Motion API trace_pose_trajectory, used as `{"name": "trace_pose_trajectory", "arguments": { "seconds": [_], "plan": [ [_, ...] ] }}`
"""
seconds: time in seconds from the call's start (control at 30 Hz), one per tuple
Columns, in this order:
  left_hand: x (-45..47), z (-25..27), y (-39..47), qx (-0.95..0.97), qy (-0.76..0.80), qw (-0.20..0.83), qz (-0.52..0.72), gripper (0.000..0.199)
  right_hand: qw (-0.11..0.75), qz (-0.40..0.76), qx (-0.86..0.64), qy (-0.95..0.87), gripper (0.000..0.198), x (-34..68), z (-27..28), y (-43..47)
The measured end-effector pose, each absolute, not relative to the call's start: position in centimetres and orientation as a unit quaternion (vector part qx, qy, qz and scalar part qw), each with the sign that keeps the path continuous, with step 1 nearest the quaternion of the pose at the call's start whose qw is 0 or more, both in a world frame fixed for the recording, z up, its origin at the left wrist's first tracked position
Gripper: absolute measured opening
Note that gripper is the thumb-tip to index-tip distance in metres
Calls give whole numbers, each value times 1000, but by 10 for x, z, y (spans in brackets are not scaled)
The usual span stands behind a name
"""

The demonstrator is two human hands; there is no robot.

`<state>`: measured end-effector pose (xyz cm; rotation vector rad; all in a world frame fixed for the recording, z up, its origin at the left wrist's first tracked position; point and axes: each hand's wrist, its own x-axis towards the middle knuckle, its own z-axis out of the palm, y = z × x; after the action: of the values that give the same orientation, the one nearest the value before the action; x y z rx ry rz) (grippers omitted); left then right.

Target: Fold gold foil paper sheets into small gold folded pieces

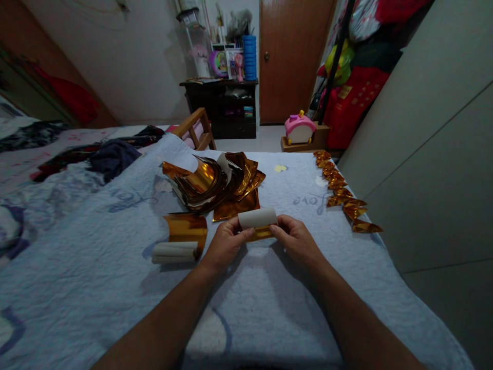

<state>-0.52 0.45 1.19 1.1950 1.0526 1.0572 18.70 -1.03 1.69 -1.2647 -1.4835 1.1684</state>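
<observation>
Gold foil-paper sheet (257, 218), part-curled with white backing showing, just on near side of loose foil-paper pile (225, 185). Left hand (227, 239) and right hand (296, 234) pinch opposite ends. Work looks partway: folded foil pieces (336, 183), right of pile, appear done; curled foil bundle (175, 252), near-left of pile, and pile itself seem unfolded.

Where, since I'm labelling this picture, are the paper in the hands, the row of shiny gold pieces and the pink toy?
Paper (257, 218), head view: pale rolled part.
Gold pieces (341, 196), head view: a middle piece.
Pink toy (299, 134), head view: white front.
</observation>
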Motion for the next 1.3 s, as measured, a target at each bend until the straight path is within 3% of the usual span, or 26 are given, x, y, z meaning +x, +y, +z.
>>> {"name": "trace_pose_trajectory", "arguments": {
  "seconds": [0.3,0.53,0.93,1.3],
  "plan": [
    [0,10,1,456,442,630,447,43,424,527,-522,-519,25,183,17,-11],
    [0,11,1,433,445,646,445,48,442,465,-499,-583,15,184,21,-13],
    [3,14,0,427,447,649,444,39,454,460,-491,-584,16,183,22,-15],
    [3,15,-1,440,449,652,424,46,457,462,-505,-568,20,183,26,-16]
  ]
}}
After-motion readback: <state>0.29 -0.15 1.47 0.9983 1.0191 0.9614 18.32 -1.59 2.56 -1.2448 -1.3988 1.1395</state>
